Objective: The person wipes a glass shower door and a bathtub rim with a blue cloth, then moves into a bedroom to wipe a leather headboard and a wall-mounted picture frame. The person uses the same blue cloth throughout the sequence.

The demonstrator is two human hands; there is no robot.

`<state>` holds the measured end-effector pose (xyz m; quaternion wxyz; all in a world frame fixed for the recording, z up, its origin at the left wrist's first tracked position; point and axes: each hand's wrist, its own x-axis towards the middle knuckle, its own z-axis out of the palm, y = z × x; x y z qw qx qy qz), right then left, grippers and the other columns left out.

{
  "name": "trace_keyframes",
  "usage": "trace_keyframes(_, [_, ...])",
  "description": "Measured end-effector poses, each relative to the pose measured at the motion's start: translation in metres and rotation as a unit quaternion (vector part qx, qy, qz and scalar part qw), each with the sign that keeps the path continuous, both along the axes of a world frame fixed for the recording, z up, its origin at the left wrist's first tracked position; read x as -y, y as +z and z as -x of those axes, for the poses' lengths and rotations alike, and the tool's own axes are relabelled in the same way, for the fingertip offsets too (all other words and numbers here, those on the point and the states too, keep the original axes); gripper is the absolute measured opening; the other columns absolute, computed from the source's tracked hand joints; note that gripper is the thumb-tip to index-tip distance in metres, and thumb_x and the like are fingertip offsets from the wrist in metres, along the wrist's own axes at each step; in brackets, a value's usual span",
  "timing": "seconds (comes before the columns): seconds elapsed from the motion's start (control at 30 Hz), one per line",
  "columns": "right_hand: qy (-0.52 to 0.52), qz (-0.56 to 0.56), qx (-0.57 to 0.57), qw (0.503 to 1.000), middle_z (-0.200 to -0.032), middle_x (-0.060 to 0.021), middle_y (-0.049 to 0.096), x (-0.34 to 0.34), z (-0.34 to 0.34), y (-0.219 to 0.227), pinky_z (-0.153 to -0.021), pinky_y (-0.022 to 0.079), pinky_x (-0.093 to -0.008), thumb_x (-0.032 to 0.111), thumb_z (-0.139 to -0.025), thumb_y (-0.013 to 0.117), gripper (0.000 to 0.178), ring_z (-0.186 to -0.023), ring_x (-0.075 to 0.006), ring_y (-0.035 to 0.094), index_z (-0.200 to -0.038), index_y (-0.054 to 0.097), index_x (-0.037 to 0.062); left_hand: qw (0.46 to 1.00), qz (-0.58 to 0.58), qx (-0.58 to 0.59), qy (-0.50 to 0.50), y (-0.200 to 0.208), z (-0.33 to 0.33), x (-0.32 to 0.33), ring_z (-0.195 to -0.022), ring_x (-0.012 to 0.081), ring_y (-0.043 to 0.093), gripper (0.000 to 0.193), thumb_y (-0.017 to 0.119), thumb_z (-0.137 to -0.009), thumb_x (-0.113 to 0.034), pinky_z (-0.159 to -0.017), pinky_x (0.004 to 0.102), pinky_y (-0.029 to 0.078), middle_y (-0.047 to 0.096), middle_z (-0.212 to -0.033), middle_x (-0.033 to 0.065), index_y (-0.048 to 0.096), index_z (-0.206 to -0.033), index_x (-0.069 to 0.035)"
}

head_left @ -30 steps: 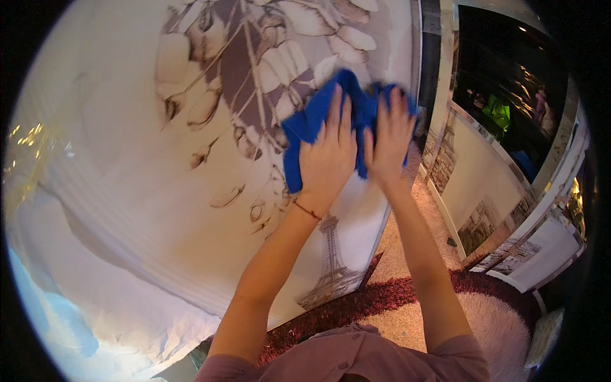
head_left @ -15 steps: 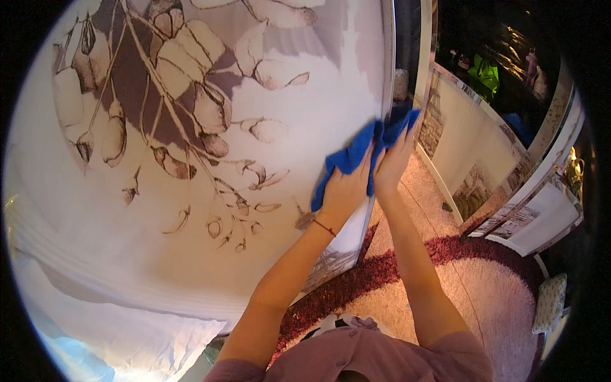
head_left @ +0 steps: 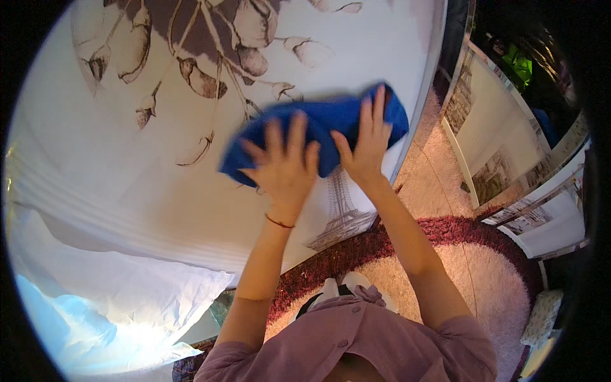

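A blue cloth [head_left: 328, 124] lies spread against a large white panel [head_left: 165, 210] printed with brown flower stems and a lattice tower. My left hand [head_left: 285, 169], slightly blurred, presses on the left part of the cloth with its fingers spread. On the cloth's right part my right hand [head_left: 368, 149] lies flat, fingers stretched upward and thumb apart. Neither hand wraps around the cloth; both are on top of it. A thin red band [head_left: 280, 221] circles my left wrist.
The panel's right edge [head_left: 425, 105] borders a pink rug [head_left: 445, 261] with a dark red band. Other printed panels [head_left: 499, 121] with shiny frames stand at the right. Crumpled pale sheeting [head_left: 146, 293] lies at lower left. A small patterned box-like thing [head_left: 541, 317] sits at lower right.
Both hands have moved left from the panel's right edge, taking the cloth with them. The cloth is now spread wider, and the hands are farther apart. The view has shifted.
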<state>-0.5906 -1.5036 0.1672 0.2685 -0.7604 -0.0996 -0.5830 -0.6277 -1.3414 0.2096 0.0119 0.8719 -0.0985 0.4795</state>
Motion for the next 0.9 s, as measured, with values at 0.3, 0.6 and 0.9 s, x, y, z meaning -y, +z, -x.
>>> trace_keyframes(0.3, [-0.006,0.128,-0.157,0.979,-0.154,-0.0216,0.031,-0.030,0.009,-0.116,-0.101,0.024,-0.0736,0.031,-0.073,0.074,0.067,-0.130,-0.0480,0.035,-0.137,0.056,0.0213,0.988,-0.150,0.009,-0.041,-0.147,-0.012,-0.047,-0.137,0.0431,0.021,0.028,0.061,-0.087,-0.047,-0.095,0.0794,0.014,0.056,-0.136,0.0010,0.070,-0.087,-0.020])
trace_keyframes(0.6, [0.072,0.159,-0.286,0.942,-0.143,-0.0225,0.049,-0.064,0.081,-0.254,-0.081,0.047,-0.0587,0.042,-0.090,0.068,0.052,-0.078,-0.0327,0.066,-0.135,0.058,0.0160,0.949,-0.022,-0.310,-0.059,-0.279,0.070,-0.138,-0.077,0.0252,0.064,0.018,0.065,-0.090,-0.039,-0.070,0.0531,0.046,0.066,-0.103,-0.0053,0.069,-0.098,-0.023])
trace_keyframes(0.9, [0.038,0.099,0.023,0.994,-0.145,-0.0137,0.049,-0.143,0.031,-0.053,-0.083,0.048,-0.0462,0.038,-0.088,0.070,0.046,-0.102,-0.0298,0.061,-0.130,0.064,0.0220,0.995,0.085,0.059,0.014,-0.157,0.028,-0.168,-0.132,0.0697,0.015,0.050,0.060,-0.089,-0.055,-0.097,0.0822,0.005,0.042,-0.145,0.0275,0.068,-0.118,-0.015])
